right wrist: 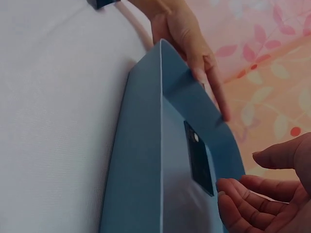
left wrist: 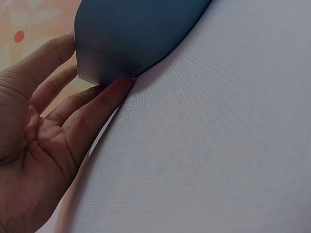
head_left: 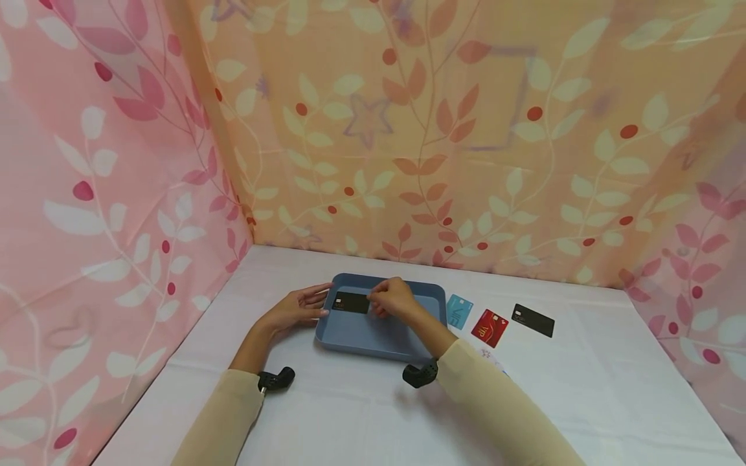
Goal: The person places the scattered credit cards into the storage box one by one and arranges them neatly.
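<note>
A black card (head_left: 351,302) with a chip lies flat in the left part of a shallow blue tray (head_left: 373,351). Just right of that card is my right hand (head_left: 394,299). The right wrist view shows this hand's thumb apart from its loosely bent fingers (right wrist: 233,199), which hold nothing and are close to the card's end. At the tray's left side, my left hand (head_left: 294,309) touches the wall with extended fingers (left wrist: 99,104); the left wrist view shows them against the tray's outside.
Right of the tray lie a light blue VIP card (head_left: 460,312), a red VIP card (head_left: 489,328) and another black card (head_left: 533,321). A pale card (head_left: 492,358) is partly hidden by the right forearm. Patterned cloth walls (head_left: 373,162) stand around the white table (head_left: 338,414).
</note>
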Demonstrator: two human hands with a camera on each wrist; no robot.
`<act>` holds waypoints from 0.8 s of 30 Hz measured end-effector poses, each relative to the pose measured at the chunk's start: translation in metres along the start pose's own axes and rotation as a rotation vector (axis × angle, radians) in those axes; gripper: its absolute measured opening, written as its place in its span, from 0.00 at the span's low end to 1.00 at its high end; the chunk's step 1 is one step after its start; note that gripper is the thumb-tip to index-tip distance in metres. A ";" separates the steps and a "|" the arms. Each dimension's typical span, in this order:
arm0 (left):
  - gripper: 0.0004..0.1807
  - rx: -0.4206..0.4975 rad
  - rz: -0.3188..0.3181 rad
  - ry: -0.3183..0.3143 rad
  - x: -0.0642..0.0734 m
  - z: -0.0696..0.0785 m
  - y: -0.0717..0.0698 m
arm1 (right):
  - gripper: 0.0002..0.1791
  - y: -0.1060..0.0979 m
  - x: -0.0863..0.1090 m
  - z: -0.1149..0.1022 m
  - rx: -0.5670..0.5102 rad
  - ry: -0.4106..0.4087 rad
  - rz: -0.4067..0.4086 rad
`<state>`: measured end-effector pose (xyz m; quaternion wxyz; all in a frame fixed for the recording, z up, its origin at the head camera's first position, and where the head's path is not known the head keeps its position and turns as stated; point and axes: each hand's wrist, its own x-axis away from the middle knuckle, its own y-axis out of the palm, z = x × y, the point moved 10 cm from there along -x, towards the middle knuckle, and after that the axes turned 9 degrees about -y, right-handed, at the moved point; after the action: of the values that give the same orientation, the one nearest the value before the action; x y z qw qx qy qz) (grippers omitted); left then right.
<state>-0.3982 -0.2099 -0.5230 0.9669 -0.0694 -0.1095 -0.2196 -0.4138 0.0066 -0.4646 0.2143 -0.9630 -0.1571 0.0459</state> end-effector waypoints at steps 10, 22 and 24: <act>0.42 0.003 -0.006 0.004 0.000 -0.001 0.001 | 0.12 -0.019 0.027 -0.029 0.055 -0.072 -0.013; 0.41 -0.015 0.012 -0.007 -0.002 -0.003 -0.002 | 0.14 -0.052 0.059 -0.039 0.064 -0.125 -0.043; 0.41 -0.016 0.014 -0.011 -0.002 -0.003 -0.002 | 0.14 -0.059 0.065 -0.041 0.060 -0.133 -0.041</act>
<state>-0.4001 -0.2114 -0.5260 0.9672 -0.0790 -0.1124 -0.2135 -0.3626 0.0623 -0.4040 0.2330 -0.9476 -0.1890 0.1101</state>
